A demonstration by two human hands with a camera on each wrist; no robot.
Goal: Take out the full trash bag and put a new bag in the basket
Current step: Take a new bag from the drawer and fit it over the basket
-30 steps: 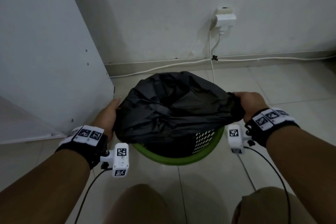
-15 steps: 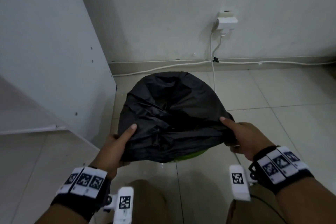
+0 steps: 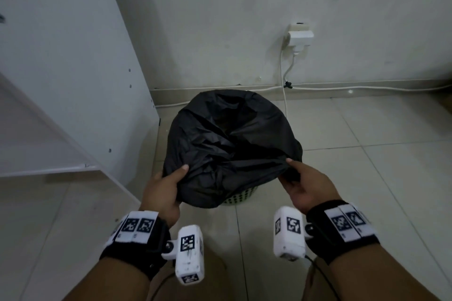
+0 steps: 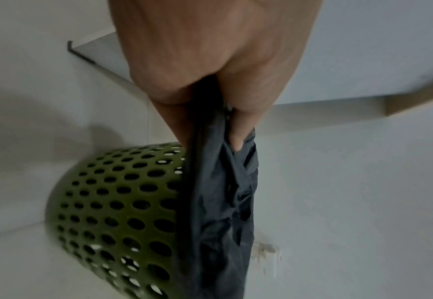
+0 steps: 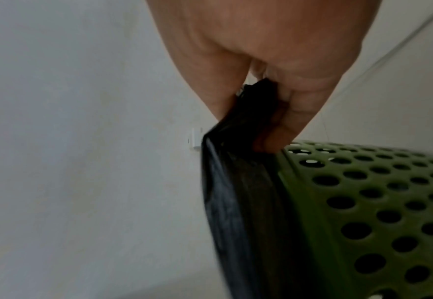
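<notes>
Crumpled black plastic bin bag [image 3: 230, 144] held over perforated green plastic basket [image 3: 238, 197].
Its near edge is pinched by the left hand [image 3: 162, 190] and the right hand [image 3: 307, 187], centre frame.

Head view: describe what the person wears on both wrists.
No sleeves on either forearm. Behind the left hand and the right hand sits a black wristband carrying white tags with black square codes. A white boxy camera with the same codes is fixed to each band, and a thin black cable trails from it.
</notes>
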